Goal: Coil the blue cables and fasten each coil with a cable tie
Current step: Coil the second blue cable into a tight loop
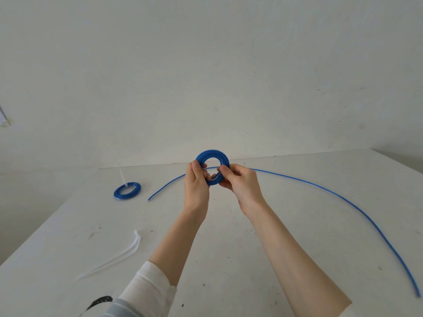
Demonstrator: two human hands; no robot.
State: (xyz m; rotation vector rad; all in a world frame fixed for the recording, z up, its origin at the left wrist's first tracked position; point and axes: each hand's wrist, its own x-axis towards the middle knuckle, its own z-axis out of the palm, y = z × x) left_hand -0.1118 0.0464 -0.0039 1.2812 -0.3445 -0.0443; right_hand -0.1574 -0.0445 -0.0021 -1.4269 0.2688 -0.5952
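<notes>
Coil (212, 167) of blue cable is up in front of me, held above the desk (251, 248), a tight ring of several turns standing nearly upright so I look straight through its middle. My left hand (196, 191) grips its left side, thumb over the front of the turns and fingers curled behind. My right hand (240, 184) pinches the lower right of the ring, thumb and fingertips closed on the strands. Both hands are clamped on that one coil, meeting at its bottom edge.

Behind my hands a long loose blue cable (343, 197) lies on the desk in a wide arc. One end sits left of my left wrist, the line passes behind the coil, then sweeps right and curves down toward the near right corner. Whether it joins the coil I hold, I cannot tell; my hands hide that spot.

Further left, a finished coil (127, 191) lies flat on the desk, well apart from my hands, with a white cable tie (121, 175) cinched on its far edge and the tail sticking up. Nearer me on the left, a few spare cable ties (119, 257), pale and translucent, lie together on the desk, heads pointing away. My left forearm comes out of a white sleeve (146, 291); the right forearm is bare. A plain pale wall (206, 76) stands behind the desk.
</notes>
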